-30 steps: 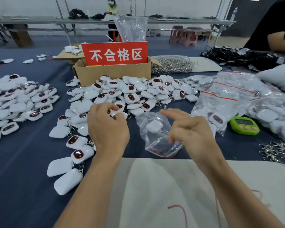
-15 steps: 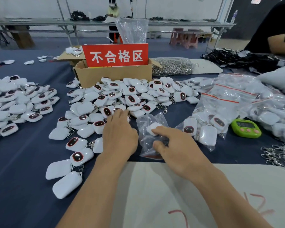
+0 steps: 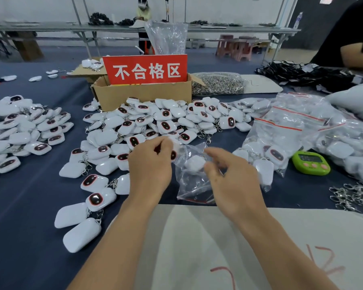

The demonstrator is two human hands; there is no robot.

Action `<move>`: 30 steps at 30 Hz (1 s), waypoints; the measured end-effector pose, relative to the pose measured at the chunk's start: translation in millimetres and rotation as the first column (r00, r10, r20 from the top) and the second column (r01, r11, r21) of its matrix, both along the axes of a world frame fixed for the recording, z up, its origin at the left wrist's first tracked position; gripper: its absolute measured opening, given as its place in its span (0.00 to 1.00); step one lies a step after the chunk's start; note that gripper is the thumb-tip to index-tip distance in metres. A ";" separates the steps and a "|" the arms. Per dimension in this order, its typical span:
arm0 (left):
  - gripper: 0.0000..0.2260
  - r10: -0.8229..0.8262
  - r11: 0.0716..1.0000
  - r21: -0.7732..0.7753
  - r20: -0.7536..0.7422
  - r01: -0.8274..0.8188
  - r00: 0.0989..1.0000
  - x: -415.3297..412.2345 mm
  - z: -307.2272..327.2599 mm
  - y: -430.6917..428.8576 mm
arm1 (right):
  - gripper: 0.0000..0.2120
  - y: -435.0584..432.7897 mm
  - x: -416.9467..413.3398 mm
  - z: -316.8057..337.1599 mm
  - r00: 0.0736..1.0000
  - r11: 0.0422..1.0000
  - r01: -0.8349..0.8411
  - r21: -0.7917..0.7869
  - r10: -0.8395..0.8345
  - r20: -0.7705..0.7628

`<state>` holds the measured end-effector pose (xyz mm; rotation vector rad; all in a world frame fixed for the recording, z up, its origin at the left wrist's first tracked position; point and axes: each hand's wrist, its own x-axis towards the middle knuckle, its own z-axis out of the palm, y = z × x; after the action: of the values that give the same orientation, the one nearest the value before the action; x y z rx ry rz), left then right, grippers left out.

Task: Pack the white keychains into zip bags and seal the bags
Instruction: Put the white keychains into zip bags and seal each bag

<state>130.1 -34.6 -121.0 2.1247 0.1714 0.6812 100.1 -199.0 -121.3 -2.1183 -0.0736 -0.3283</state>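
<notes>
Lying on the bench [image 3: 25, 216] by its near edge, centre: zip bag [image 3: 194, 185], long axis running far to near, red seal strip at the near end, one bagged keychain [image 3: 195, 164] inside its far half. Left hand [image 3: 150, 166]: grip curled narrow round a white keychain [image 3: 173, 154], dark face showing, just left of the bag. Right hand [image 3: 237, 183]: fingers loosely bent at the bag's right side, blurred; grip on the film cannot be told. Keychain pile [image 3: 166, 120] beyond, before a cardboard box [image 3: 143, 95].
</notes>
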 end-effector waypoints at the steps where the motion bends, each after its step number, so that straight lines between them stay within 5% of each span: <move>1: 0.13 -0.082 0.992 -0.094 0.047 0.087 0.995 -4.9 3.9 -7.3 | 0.22 -0.2 0.5 1.3 1.000 0.998 0.007 0.057 -0.007 0.007; 5: 0.08 -0.371 0.902 -0.221 0.049 0.372 0.928 -21.0 9.5 -32.3 | 0.33 -3.9 2.4 3.4 0.997 0.974 -0.059 0.217 0.046 0.065; 10: 0.06 -0.349 0.869 -0.344 0.082 0.356 0.933 -14.8 6.5 -28.6 | 0.17 -10.1 6.4 4.3 0.984 0.954 -0.178 0.242 0.171 0.049; 16: 0.19 -0.413 0.750 -0.527 0.099 0.400 0.905 -16.2 10.1 -29.7 | 0.04 -10.8 12.5 7.6 0.987 0.787 -0.023 0.617 0.116 -0.112; 30: 0.21 -0.368 0.804 -0.446 0.143 0.392 0.919 -15.6 12.0 -37.1 | 0.05 -7.4 18.2 2.5 0.983 0.855 -0.111 0.506 0.169 -0.070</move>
<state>114.5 -71.7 -109.0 1.6033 -0.1133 0.3983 118.3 -206.4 -118.8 -1.5968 -0.0681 -0.1193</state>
